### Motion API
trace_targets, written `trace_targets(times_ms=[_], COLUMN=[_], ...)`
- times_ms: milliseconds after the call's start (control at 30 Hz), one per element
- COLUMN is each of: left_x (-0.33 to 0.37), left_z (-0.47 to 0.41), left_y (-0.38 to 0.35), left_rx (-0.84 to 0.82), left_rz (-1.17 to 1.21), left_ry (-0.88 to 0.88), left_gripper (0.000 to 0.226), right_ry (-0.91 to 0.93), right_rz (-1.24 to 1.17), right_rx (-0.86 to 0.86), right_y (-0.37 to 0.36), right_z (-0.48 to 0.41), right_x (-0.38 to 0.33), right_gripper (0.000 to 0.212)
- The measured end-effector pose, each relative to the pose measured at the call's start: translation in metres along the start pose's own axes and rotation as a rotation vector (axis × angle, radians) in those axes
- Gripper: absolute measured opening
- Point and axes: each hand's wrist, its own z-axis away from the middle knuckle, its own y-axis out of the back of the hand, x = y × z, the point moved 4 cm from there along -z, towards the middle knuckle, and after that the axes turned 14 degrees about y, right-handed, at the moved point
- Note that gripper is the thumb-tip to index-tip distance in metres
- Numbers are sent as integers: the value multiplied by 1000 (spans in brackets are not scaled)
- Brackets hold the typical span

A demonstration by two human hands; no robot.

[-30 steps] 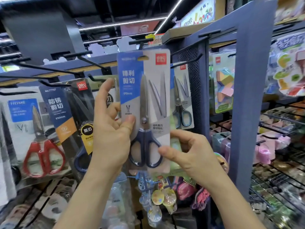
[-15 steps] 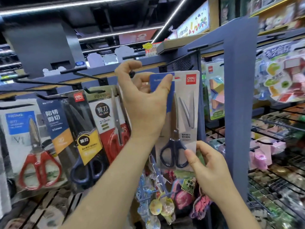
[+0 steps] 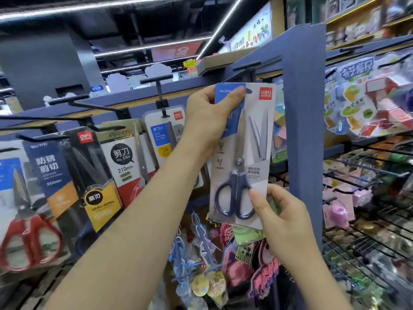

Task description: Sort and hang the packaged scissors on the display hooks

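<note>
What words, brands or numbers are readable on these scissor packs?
"deli": red logo on the held scissors pack; its small print is blurred.
"deli": black pack logo.
"黑刃": its yellow tag.
"剪刀 No. 2304", "210mm": white-and-red pack.
"防锈剪切": dark blue card; its number is blurred.
"deli": rear pack.

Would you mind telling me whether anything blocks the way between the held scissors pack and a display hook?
Nothing visible does. The blue-handled scissors pack, held by the left hand and right hand, sits just below the empty hook, its hang hole uncovered.
</note>
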Motion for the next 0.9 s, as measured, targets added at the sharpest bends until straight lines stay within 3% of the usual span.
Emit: trace_targets(times_ms=[200, 400, 467, 567, 667, 800, 900], left_x=[-3, -28, -35, -44, -51, -59, -63], left_z=[-4, -22, -24, -24, -34, -50, -56], left_y=[-4, 14, 18, 28, 39, 37, 37], left_rx=[52, 258, 117, 0, 235, 411, 463], left_rz=[110, -83, -150, -201, -369, -601, -682], left_ry=[42, 46, 113, 120, 23, -82, -74], left_gripper=[14, 25, 9, 30, 26, 26, 30], right_ry=[-20, 45, 98, 148, 276, 314, 255], right_rz=[116, 493, 608, 707, 785, 689, 482], right_rx=[52, 23, -10, -32, 17, 22, 28], right_y=[7, 12, 12, 12, 11, 7, 13], right_z=[1, 4, 5, 7, 14, 21, 18], right_x=[-9, -7, -3, 0, -3, -4, -7], right_gripper=[9, 43, 46, 49, 59, 86, 90])
